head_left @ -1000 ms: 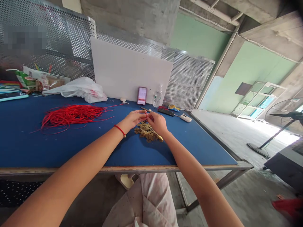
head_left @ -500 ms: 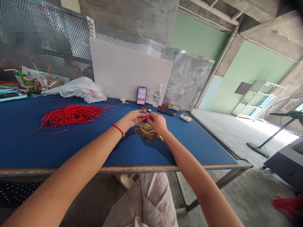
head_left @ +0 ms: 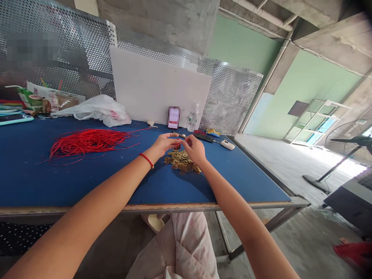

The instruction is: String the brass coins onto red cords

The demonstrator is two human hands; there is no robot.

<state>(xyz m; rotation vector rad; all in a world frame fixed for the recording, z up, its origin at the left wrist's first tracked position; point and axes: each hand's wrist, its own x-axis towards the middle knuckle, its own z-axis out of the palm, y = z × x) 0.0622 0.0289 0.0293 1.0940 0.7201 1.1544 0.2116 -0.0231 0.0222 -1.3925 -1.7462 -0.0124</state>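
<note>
Just above brass coins (head_left: 180, 161), left hand (head_left: 164, 144), right hand (head_left: 195, 150) pinch red cord (head_left: 179, 143); cord bundle (head_left: 86, 141) left, water bottle (head_left: 192, 118) behind.

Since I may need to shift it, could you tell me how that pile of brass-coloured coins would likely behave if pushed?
The pile of brass-coloured coins would probably slide apart, since the coins lie loose and overlapping on the blue table top. Being flat discs, they would likely be fiddly to pinch up.
</note>
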